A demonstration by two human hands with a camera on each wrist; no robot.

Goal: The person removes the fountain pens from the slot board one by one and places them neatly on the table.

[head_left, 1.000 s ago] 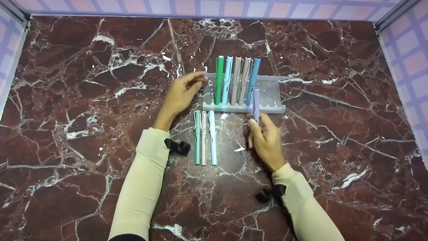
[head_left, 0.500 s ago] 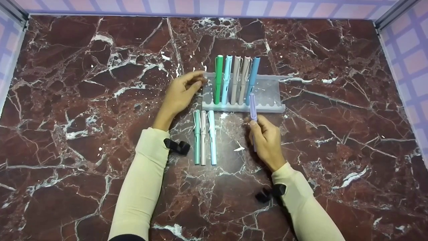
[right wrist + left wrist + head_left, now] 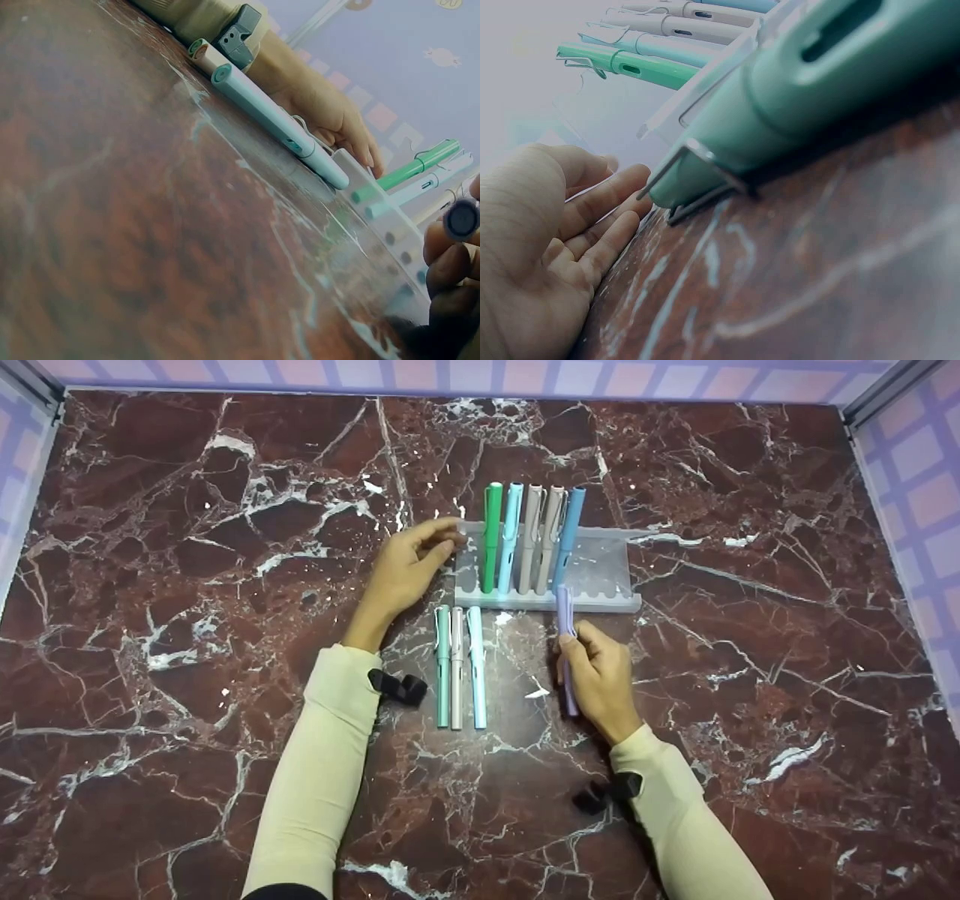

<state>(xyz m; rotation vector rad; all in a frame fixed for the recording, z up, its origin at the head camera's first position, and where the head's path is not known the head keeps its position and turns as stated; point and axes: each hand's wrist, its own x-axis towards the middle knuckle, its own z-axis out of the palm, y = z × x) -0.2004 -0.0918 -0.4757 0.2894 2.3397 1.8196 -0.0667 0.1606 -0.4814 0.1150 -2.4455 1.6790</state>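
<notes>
In the head view my right hand [image 3: 600, 679] pinches a purple pen [image 3: 565, 611] between thumb and fingers, just in front of the clear pen stand [image 3: 592, 604]. The right wrist view shows that pen's dark round end [image 3: 461, 220]. My left hand [image 3: 411, 566] touches the stand's left edge with loosely extended fingers. Leaning in the stand's notches are a green pen [image 3: 491, 540], a light blue pen [image 3: 511, 540], two taupe pens [image 3: 529, 547] and a blue pen [image 3: 571, 529]. The blue pen's foot is partly behind the purple one.
Three pens lie side by side before the stand: a teal pen [image 3: 443, 667], a pinkish-grey pen [image 3: 457, 667] and a pale blue pen [image 3: 477, 667]. Beneath everything is a dark red marbled table [image 3: 187, 772]. A checked wall [image 3: 480, 379] stands along the back.
The purple pen has turned in my right hand and slid down toward me, its lower end now showing below the thumb. My left hand and the other pens stay as they were.
</notes>
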